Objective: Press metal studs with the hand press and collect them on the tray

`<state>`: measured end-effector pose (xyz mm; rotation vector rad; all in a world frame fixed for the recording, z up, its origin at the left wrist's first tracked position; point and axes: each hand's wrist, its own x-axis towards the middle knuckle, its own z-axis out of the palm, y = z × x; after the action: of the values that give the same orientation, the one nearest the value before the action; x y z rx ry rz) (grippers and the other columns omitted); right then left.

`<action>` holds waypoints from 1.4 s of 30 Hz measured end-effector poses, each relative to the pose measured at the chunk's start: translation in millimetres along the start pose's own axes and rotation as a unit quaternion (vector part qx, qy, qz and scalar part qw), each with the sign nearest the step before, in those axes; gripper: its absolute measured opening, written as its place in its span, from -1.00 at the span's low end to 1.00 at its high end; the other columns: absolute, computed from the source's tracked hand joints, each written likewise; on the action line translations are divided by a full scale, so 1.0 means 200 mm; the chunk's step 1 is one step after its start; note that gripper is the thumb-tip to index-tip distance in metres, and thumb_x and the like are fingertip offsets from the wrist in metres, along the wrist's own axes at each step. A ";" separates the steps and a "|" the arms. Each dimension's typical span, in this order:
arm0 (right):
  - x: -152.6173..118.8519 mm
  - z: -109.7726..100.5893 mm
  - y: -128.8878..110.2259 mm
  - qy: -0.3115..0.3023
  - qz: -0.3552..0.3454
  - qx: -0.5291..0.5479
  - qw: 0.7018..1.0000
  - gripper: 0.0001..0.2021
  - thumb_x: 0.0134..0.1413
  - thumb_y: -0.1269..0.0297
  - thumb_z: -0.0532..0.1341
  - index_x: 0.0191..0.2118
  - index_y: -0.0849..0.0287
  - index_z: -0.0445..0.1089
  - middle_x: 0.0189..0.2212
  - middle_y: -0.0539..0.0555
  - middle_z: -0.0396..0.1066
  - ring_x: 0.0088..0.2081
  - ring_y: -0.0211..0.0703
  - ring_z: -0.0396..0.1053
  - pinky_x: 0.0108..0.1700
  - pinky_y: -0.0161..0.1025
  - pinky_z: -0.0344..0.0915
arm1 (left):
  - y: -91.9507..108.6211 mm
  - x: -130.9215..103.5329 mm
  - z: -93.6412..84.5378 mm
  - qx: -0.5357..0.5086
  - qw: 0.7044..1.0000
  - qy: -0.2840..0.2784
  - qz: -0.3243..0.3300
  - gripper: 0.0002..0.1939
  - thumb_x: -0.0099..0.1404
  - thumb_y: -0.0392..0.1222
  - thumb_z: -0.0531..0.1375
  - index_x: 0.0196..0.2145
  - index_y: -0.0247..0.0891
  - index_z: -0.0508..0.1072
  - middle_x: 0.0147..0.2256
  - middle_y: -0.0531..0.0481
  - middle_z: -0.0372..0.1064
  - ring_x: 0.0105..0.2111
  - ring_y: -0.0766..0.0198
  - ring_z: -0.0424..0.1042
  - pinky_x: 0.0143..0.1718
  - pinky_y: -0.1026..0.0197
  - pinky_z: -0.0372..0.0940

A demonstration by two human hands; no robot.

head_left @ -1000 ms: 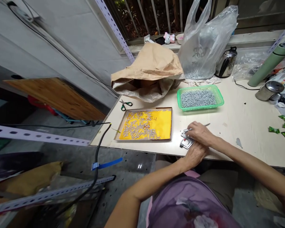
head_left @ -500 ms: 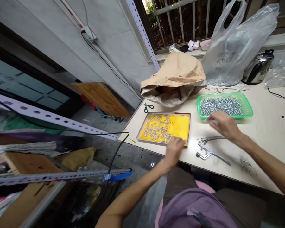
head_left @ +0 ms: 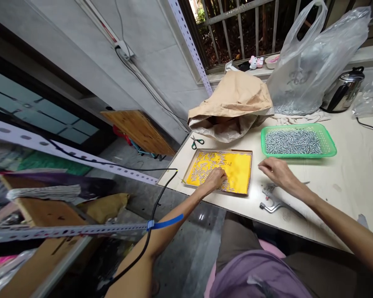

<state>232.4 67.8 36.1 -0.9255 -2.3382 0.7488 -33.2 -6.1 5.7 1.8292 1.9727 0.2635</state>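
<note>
While my left hand (head_left: 216,179) rests inside the yellow tray (head_left: 239,167), its fingers are curled down onto the small metal pins (head_left: 205,169) scattered there; whether one is already pinched between them I cannot tell, since the fingertips are hidden among the pieces. My right hand (head_left: 275,171) lies loosely open on the tabletop (head_left: 345,178), palm down and holding nothing, just beside the metal hand pliers (head_left: 273,203), which lie flat near the front edge.

To do this pick well, I judge it best to single out one pin lying apart from the heap, near the tray's front wall, and roll it up with thumb and forefinger rather than raking through the pile, which would drag several along. Keeping the wrist low over the rim should stop pins from flicking out onto the tabletop. The right hand is close enough to the pliers to take them without looking away.

Behind the tray sits a green basket (head_left: 328,142) full of the same sort of silvery pieces, well apart from both hands. Farther back are a crumpled brown paper bag (head_left: 236,95), a clear plastic bag (head_left: 311,70), and green-handled scissors (head_left: 197,142) just beyond the tray's far corner.
</note>
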 end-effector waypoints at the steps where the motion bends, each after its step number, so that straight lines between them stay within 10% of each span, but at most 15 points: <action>1: 0.02 0.05 -0.03 -0.009 0.014 0.048 0.999 -0.81 0.15 0.31 0.08 -0.37 0.18 0.43 -0.41 0.09 0.46 -0.34 -0.14 0.41 -0.28 -0.22 0.30 | 0.00 -0.01 -0.01 -0.043 0.999 0.011 -0.020 -0.88 0.10 -0.36 0.19 -0.58 -0.30 0.42 -0.50 -0.02 0.36 -0.40 0.24 0.36 -0.29 0.24 0.22; 7: 0.11 0.36 -0.14 -0.024 0.141 0.280 0.949 -0.84 0.06 0.28 0.17 -0.27 0.21 0.42 -0.37 0.06 0.49 -0.40 -0.21 0.44 -0.38 -0.31 0.32 | 0.06 -0.09 0.02 -0.385 0.914 0.046 -0.122 -0.79 0.09 -0.11 0.24 -0.50 -0.33 0.39 -0.56 0.11 0.31 -0.61 0.41 0.29 -0.51 0.33 0.25; 12: 0.16 0.49 -0.18 -0.028 0.156 0.335 0.929 -0.84 -0.04 0.21 0.26 -0.41 0.20 0.40 -0.48 0.01 0.45 -0.45 -0.25 0.39 -0.40 -0.32 0.30 | 0.15 -0.15 0.03 -0.469 0.875 0.082 -0.087 -0.63 -0.02 0.00 0.35 -0.39 -0.36 0.46 -0.47 0.02 0.43 -0.53 0.39 0.38 -0.45 0.33 0.33; 33: 0.13 0.51 -0.16 -0.101 0.112 0.306 0.940 -0.81 0.12 0.29 0.11 -0.38 0.21 0.44 -0.52 0.00 0.46 -0.50 -0.29 0.39 -0.45 -0.36 0.31 | 0.10 -0.17 0.03 -0.611 0.767 -0.019 -0.192 -0.60 -0.22 -0.19 0.50 -0.49 -0.39 0.43 -0.57 0.09 0.38 -0.60 0.47 0.36 -0.51 0.37 0.38; 42: 0.08 0.37 -0.12 -0.054 0.055 0.120 0.990 -0.76 0.10 0.45 0.13 -0.18 0.18 0.52 -0.25 0.12 0.47 -0.20 -0.16 0.41 -0.11 -0.22 0.30 | 0.20 -0.27 0.07 -0.547 0.819 0.005 -0.173 -0.61 -0.09 -0.10 0.44 -0.35 -0.39 0.48 -0.53 0.05 0.43 -0.60 0.44 0.36 -0.50 0.32 0.39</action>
<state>165.2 43.0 2.2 -0.9313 -2.2381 1.1238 11.2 -56.7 20.2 0.7055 1.5301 1.0236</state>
